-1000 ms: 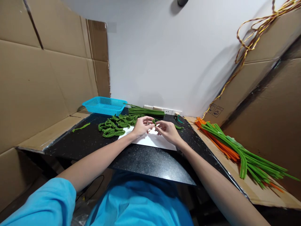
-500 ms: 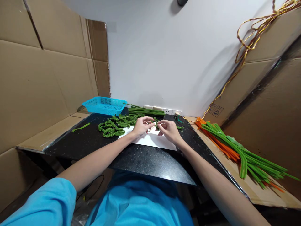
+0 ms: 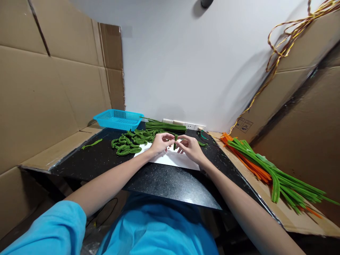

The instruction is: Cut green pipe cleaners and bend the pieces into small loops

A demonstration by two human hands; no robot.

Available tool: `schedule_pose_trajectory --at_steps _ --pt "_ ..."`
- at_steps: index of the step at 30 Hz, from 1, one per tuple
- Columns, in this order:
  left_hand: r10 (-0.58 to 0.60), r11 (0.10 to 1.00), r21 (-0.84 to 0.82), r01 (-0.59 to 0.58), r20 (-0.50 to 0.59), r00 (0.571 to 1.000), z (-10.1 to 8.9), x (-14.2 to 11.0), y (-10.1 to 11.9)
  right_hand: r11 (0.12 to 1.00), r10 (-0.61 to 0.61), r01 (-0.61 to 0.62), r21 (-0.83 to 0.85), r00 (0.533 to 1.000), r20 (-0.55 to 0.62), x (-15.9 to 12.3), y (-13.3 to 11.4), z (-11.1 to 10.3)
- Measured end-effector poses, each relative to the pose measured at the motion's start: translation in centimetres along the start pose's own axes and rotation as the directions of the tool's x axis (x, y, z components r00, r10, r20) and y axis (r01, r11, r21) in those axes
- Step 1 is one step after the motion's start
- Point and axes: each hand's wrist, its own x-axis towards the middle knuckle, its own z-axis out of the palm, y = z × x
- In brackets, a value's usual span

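Now upright rather than slanted, short fuzzy green pipe cleaner [image 3: 175, 142] sits pinched between left hand [image 3: 160, 142] and right hand [image 3: 190, 146], mid-bend above white sheet [image 3: 174, 159]; judged next, fold it closed.

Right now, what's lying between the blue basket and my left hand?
In the head view, a pile of bent green pipe cleaners lies on the black table between the blue basket and your left hand.

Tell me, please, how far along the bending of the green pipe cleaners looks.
Done: a pile of bent green loops on the black table. In hand: left hand and right hand pinch one green piece. Left: straight green stems behind, more at right.
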Motion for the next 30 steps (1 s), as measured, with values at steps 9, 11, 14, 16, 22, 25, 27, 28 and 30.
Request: schedule_pose_trajectory --at_steps 9,11,14,16,22,25,27,28,30 --pt "-0.015 1.0 0.011 0.015 0.077 0.997 0.0 0.3 -0.9 1.0 -0.008 0.009 0.019 0.999 -0.036 0.0 0.6 0.3" --pt "-0.037 0.999 0.025 0.034 0.109 0.993 0.1 0.2 -1.0 1.0 -0.012 0.013 0.023 0.999 -0.047 0.0 0.6 0.3" --pt "-0.046 0.998 0.046 0.04 0.15 0.988 0.1 0.1 -0.9 1.0 -0.008 0.008 0.002 0.998 -0.068 0.0 0.5 0.3" --pt "-0.038 0.998 0.06 0.029 0.147 0.988 0.0 0.2 -1.0 1.0 0.001 -0.002 -0.007 0.996 -0.084 0.0 0.4 0.2" --pt "0.036 0.997 0.057 -0.042 0.111 0.993 0.0 0.5 -1.6 0.999 0.036 -0.034 0.033 0.997 -0.062 0.2 0.4 0.1" --pt "0.027 0.998 0.06 -0.036 0.148 0.989 0.1 0.5 -1.9 0.999 0.044 -0.043 0.032 0.998 -0.051 0.3 0.7 0.1" --pt "0.009 0.998 0.063 -0.02 0.175 0.985 0.1 0.5 -2.0 0.999 0.041 -0.039 0.036 0.998 -0.049 0.3 0.8 0.1" --pt "0.006 0.998 0.063 -0.018 0.186 0.983 0.1 0.5 -2.0 0.998 0.04 -0.037 0.04 0.998 -0.053 0.3 0.8 0.1" --pt "0.009 0.998 0.057 -0.02 0.2 0.98 0.2 0.5 -2.0 0.998 0.046 -0.042 0.056 0.997 -0.069 0.4 0.7 0.1"
